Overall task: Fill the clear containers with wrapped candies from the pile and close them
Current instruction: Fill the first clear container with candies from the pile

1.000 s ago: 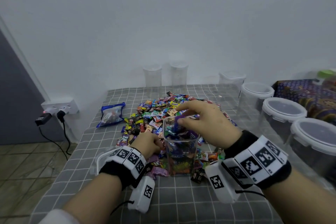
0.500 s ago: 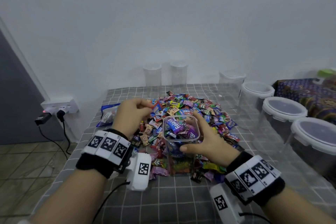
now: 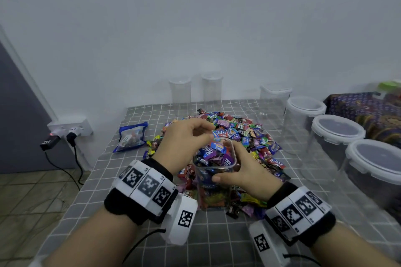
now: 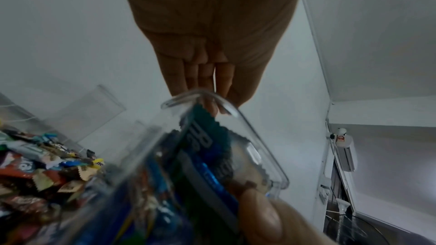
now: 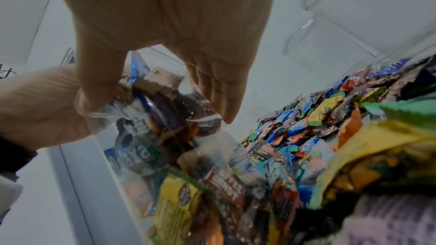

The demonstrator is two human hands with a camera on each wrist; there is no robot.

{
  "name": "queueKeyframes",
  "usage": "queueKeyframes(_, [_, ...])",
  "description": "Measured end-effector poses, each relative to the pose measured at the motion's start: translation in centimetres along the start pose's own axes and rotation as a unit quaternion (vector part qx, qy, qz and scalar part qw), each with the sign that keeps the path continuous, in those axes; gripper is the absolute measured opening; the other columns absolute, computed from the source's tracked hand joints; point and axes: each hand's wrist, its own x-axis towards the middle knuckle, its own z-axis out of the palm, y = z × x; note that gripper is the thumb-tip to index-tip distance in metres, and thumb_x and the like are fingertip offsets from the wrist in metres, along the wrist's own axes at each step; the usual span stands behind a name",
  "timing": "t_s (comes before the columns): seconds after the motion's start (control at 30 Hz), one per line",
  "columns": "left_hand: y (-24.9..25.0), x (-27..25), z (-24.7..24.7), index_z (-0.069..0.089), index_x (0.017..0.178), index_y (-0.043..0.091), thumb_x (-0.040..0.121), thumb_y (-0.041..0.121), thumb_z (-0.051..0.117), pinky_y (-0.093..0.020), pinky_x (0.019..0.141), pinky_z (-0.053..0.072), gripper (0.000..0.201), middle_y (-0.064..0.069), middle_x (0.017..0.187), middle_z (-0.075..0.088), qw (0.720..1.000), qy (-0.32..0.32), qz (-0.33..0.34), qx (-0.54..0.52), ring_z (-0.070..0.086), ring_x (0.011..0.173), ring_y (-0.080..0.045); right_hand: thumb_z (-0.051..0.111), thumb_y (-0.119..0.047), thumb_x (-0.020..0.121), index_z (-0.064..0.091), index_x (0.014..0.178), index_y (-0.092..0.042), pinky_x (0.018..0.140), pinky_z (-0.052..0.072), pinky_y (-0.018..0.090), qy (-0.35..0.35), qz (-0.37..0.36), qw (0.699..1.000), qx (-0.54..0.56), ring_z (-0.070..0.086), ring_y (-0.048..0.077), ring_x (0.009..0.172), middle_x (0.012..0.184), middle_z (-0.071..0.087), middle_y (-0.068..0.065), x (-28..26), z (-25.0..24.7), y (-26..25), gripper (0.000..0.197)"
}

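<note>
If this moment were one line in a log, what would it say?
right hand grips square clear plastic container | left hand over its opening, fingertips at candies | container nearly full, lid off

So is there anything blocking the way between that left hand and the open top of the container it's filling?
Nothing visible does. The left hand hovers right at the open rim of the clear container, which has no lid on and is steadied by the right hand. But candies are heaped up to its rim.

The square container point(image 3: 213, 182) was clear, glossy hard plastic. The candies point(image 3: 243, 134) wore shiny, crinkled foil-like wrappers with serrated ends. The tablecloth point(image 3: 217, 243) looked matt grey with white grid lines. The wristbands point(image 3: 141, 197) were black cloth.
</note>
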Motion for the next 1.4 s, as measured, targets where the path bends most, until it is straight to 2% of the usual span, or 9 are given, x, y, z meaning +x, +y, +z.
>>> queueKeyframes(0.13, [-0.2, -0.1, -0.5, 0.065, 0.104, 0.032, 0.080, 0.021, 0.073, -0.030, 0.093, 0.050, 0.028, 0.014, 0.101, 0.068, 1.000, 0.012, -0.003, 0.004, 0.063, 0.095, -0.003, 0.084, -0.035, 0.057, 0.039, 0.128, -0.034, 0.098, 0.048, 0.039, 0.003, -0.006, 1.000, -0.008, 0.060, 0.010, 0.110, 0.122, 0.060, -0.005, 0.0, 0.2, 0.0, 0.084])
queueKeyframes(0.27, [-1.2, -0.2, -0.7, 0.039, 0.141, 0.031, 0.056, 0.054, 0.078, -0.021, 0.101, 0.039, 0.096, 0.016, 0.136, 0.047, 0.994, -0.096, -0.045, 0.002, 0.044, 0.123, 0.003, 0.082, -0.035, 0.062, 0.038, 0.133, -0.031, 0.098, 0.047, 0.033, 0.005, -0.020, 1.000, -0.023, 0.058, 0.005, 0.111, 0.123, 0.059, -0.009, -0.3, 0.3, 0.1, 0.084])
queueKeyframes(0.37, [-1.9, -0.8, -0.6, 0.020, 0.149, 0.029, 0.049, 0.051, 0.087, -0.005, 0.089, 0.040, 0.122, 0.011, 0.146, 0.034, 0.982, -0.175, -0.078, -0.003, 0.044, 0.118, 0.009, 0.068, -0.032, 0.060, 0.042, 0.125, -0.043, 0.088, 0.050, 0.023, -0.020, -0.002, 1.000, 0.010, 0.057, 0.001, 0.110, 0.121, 0.058, -0.015, -0.5, -0.1, 0.0, 0.071])
queueKeyframes(0.47, [-1.9, -1.1, -0.6, 0.015, 0.150, 0.028, 0.058, 0.035, 0.088, -0.005, 0.080, 0.046, 0.117, 0.009, 0.144, 0.036, 0.974, -0.205, -0.097, -0.014, 0.053, 0.102, 0.013, 0.049, -0.023, 0.066, 0.049, 0.120, -0.036, 0.080, 0.048, 0.013, 0.004, 0.026, 0.999, 0.025, 0.056, -0.008, 0.103, 0.120, 0.057, -0.016, -0.3, -0.8, 0.2, 0.056])
queueKeyframes(0.63, [-2.1, -1.1, -0.7, 0.014, 0.148, 0.032, 0.050, 0.039, 0.088, -0.009, 0.086, 0.046, 0.123, 0.030, 0.117, 0.038, 0.969, -0.221, -0.113, -0.011, 0.056, 0.102, 0.010, 0.038, -0.046, 0.071, 0.043, 0.137, -0.019, 0.109, 0.032, 0.042, 0.115, 0.094, 0.977, -0.155, 0.039, 0.018, 0.130, 0.141, 0.044, 0.000, 1.2, -1.4, 2.8, 0.071])
queueKeyframes(0.7, [-2.4, -1.2, -0.8, 0.017, 0.146, 0.035, 0.040, 0.047, 0.083, -0.023, 0.095, 0.047, 0.125, 0.027, 0.121, 0.042, 0.966, -0.227, -0.122, -0.011, 0.056, 0.110, 0.000, 0.037, -0.055, 0.073, 0.039, 0.140, -0.015, 0.110, 0.030, 0.041, 0.102, 0.116, 0.967, -0.204, 0.035, 0.020, 0.132, 0.144, 0.040, 0.002, 2.1, -1.6, 3.8, 0.077])
queueKeyframes(1.03, [-3.1, -1.3, -0.4, 0.036, 0.126, 0.037, 0.035, 0.055, 0.076, -0.026, 0.091, 0.050, 0.101, 0.015, 0.115, 0.057, 0.978, -0.174, -0.107, 0.029, 0.060, 0.101, -0.002, 0.029, -0.055, 0.096, 0.007, 0.151, -0.021, 0.119, 0.005, 0.040, -0.011, 0.170, 0.837, -0.520, -0.001, 0.020, 0.146, 0.159, 0.001, 0.002, 4.0, -1.7, 6.7, 0.069])
queueKeyframes(1.23, [-3.7, -0.6, -1.2, 0.044, 0.123, 0.036, 0.036, 0.050, 0.080, -0.037, 0.089, 0.054, 0.095, 0.010, 0.113, 0.061, 0.987, -0.111, -0.115, -0.016, 0.065, 0.098, -0.010, 0.024, -0.058, 0.096, -0.003, 0.151, -0.017, 0.118, -0.003, 0.040, -0.055, 0.183, 0.821, -0.538, -0.012, 0.020, 0.146, 0.159, -0.011, 0.002, 3.6, -1.9, 6.8, 0.074])
queueKeyframes(1.4, [-2.0, 1.7, -3.9, 0.046, 0.123, 0.024, 0.036, 0.044, 0.080, -0.022, 0.078, 0.053, 0.096, 0.008, 0.107, 0.062, 0.993, -0.027, -0.102, -0.046, 0.064, 0.094, -0.006, 0.025, -0.058, 0.095, -0.005, 0.151, -0.016, 0.118, -0.004, 0.041, -0.067, 0.188, 0.815, -0.545, -0.014, 0.021, 0.145, 0.158, -0.013, 0.003, 3.5, -1.8, 6.5, 0.076])
